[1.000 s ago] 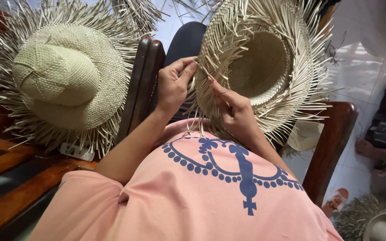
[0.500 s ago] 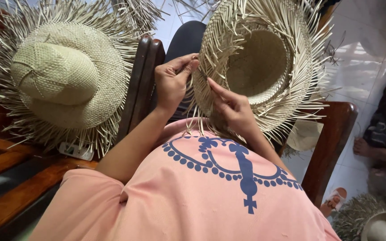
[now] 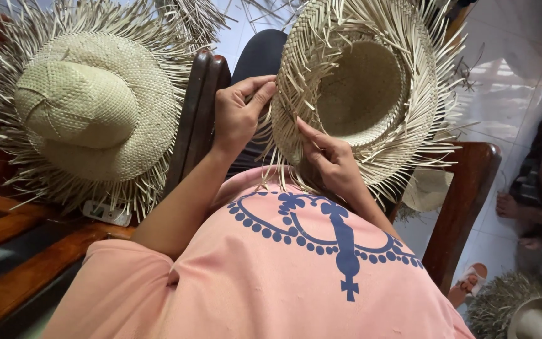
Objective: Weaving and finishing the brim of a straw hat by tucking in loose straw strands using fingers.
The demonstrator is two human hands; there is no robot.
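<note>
The left hand (image 3: 236, 119) was closed in a pinch, thumb and forefinger nipping a loose straw strand at the rim of the unfinished straw hat (image 3: 365, 94), at about nine o'clock on its brim. Held that way, the strand seemed to be kept taut so that it could be laid into the weave. The right hand (image 3: 330, 160) lay at about seven o'clock on the same brim, fingers curled around the woven edge and one fingertip pressed flat upon the plait, apparently to keep the finished part from slipping loose. The hat itself stood tilted on the person's lap, its hollow crown turned toward the camera, which put the working edge nearest the fingers and let the uncut strands fan outward all round.

Below the hands, at six o'clock, spread the pink shirt (image 3: 283, 276) with a blue printed figure. At nine o'clock from the hands, well apart from them, a second straw hat (image 3: 89, 113) rested crown-up on a wooden bench (image 3: 26, 276), its fringe likewise untrimmed; a small white device (image 3: 105, 212) lay just beneath its brim. At four o'clock a wooden chair arm (image 3: 465, 201) rose beside the lap, and beyond it, on the tiled floor (image 3: 509, 63), sat another person's bare foot (image 3: 512, 204).
</note>
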